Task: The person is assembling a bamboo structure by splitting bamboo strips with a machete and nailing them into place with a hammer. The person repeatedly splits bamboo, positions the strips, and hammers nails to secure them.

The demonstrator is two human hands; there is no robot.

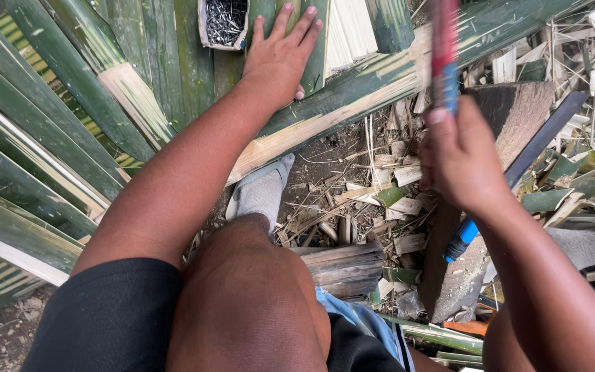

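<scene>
Knee (249, 296) lowest; left hand (280, 58) flat, fingers apart, on bamboo slat (352, 103), nail box (223, 22) just beyond; right hand (459, 155) clamped on blurred red-blue handle (443, 55), top cut off.

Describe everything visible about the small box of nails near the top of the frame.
The box of nails is a small open-topped carton, whitish with worn edges, holding a loose jumble of thin grey metal nails. It rests on green split bamboo slats, its upper part cut off by the frame edge. The left hand lies flat just beside it, the fingers close to its right wall; contact is unclear.
</scene>
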